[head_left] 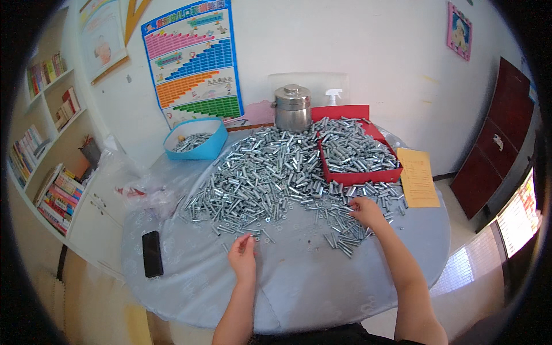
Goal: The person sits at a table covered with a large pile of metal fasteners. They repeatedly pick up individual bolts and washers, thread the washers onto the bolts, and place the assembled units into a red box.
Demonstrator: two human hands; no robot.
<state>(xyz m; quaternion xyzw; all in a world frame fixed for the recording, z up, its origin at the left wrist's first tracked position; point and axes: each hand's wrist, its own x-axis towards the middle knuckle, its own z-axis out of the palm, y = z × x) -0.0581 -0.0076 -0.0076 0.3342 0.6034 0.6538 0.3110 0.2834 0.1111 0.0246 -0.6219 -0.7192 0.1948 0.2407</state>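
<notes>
A wide heap of silver metal bolts and sleeves (247,178) covers the far half of the table. At the near left edge of the heap, my left hand (242,255) has its fingers pinched together; whatever is between the tips is too small to make out. Small washers and loose bolts lie just beyond those fingertips. Farther right, my right hand (366,213) pinches what looks like a metal bolt (344,208) above a smaller pile of bolts (343,227). Behind it, a red box (362,177) is piled full with the same silver parts.
A phone (152,254) lies at the left on the grey tablecloth (310,293). A blue bin (214,148) holding metal parts, a steel canister (292,109) and a white spray bottle (333,96) stand at the back. A yellow paper envelope (418,179) lies right of the red box.
</notes>
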